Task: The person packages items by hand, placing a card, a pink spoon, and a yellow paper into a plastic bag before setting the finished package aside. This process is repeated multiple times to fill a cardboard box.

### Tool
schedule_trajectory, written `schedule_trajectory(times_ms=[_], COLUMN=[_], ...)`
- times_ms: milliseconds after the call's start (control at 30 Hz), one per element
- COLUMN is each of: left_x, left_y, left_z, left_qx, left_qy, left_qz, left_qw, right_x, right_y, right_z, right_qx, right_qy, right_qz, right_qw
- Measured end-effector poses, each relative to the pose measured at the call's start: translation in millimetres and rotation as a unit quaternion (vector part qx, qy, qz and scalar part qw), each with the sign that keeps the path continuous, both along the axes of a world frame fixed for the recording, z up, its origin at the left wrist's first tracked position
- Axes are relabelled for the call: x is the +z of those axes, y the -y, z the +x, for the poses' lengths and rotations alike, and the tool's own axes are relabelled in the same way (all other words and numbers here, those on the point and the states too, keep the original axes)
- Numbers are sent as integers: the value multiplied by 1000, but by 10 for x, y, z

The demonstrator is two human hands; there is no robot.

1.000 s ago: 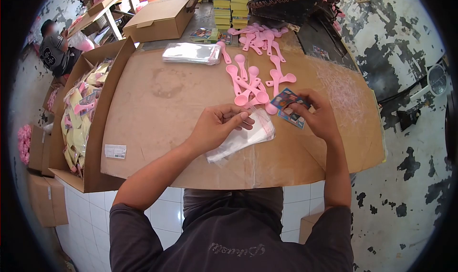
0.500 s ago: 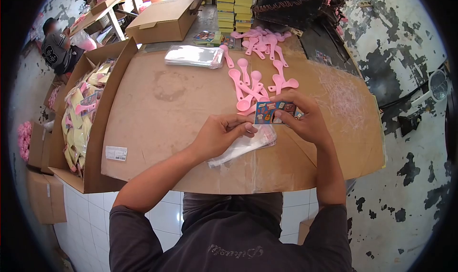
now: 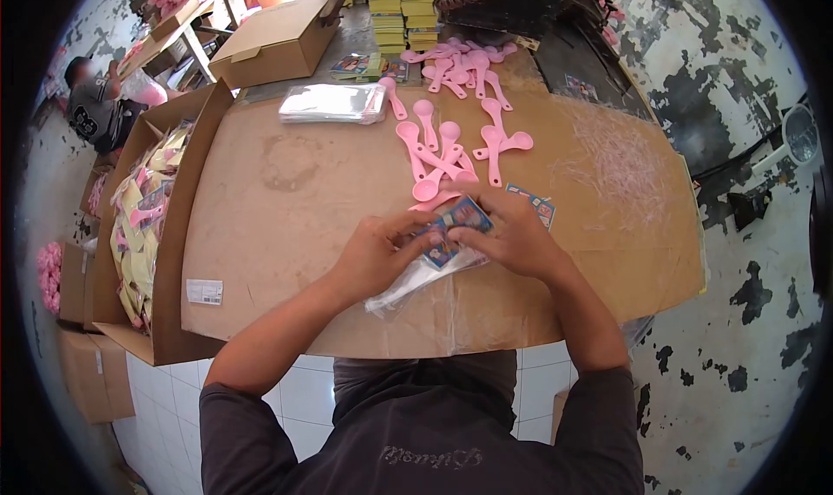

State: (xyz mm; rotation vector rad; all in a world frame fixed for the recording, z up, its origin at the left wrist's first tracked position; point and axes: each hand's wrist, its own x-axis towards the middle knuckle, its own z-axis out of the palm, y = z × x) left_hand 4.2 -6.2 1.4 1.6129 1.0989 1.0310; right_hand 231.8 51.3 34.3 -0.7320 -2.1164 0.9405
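A small printed card (image 3: pixel 469 215), blue with coloured pictures, is held tilted between my two hands. The fingers of my left hand (image 3: pixel 375 254) pinch its lower left end. My right hand (image 3: pixel 519 239) grips its upper right part, thumb on the face. Another printed card (image 3: pixel 543 209) lies on the cardboard just behind my right hand, partly covered by it. Under the hands are clear plastic bags (image 3: pixel 406 288), partly hidden. Several pink measuring spoons (image 3: pixel 443 159) lie loosely heaped just beyond my fingers.
A cardboard sheet (image 3: pixel 252 235) covers the table. At left, an open box (image 3: pixel 193 261) holds packed bags. Further back are a stack of clear bags (image 3: pixel 325 103), more pink spoons (image 3: pixel 473 65), card stacks (image 3: pixel 390 18) and a closed carton (image 3: pixel 278 39). A person (image 3: pixel 95 104) sits far left.
The card has turned from level to tilted and moved left and down; my left fingers have come onto it. A second card now shows on the cardboard behind my right hand.
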Motion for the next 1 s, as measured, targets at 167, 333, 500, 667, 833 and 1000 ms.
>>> schedule_trajectory(times_ms=[167, 333, 500, 667, 833, 1000], left_x=[-96, 35, 8, 16, 13, 0], left_y=[-70, -26, -34, -17, -15, -22], left_z=[-9, 5, -30, -55, -22, -1], left_qx=[12, 26, 22, -4, -5, -15], left_qy=[159, 157, 102, 69, 88, 176], left_qz=[-68, -82, -50, -97, -112, -103], left_qw=[985, 984, 993, 993, 990, 979], right_x=[-113, -97, -133, -84, -152, -278], right_y=[-106, -44, -98, -174, -718, -863], right_z=[125, 26, 20, 47, 229, 240], right_qx=[-30, 18, -37, 90, -233, -278], right_qy=[-22, 19, -28, 13, 194, 215], right_qz=[-76, -20, -15, 70, 90, 101], right_qw=[996, 999, 999, 993, 949, 931])
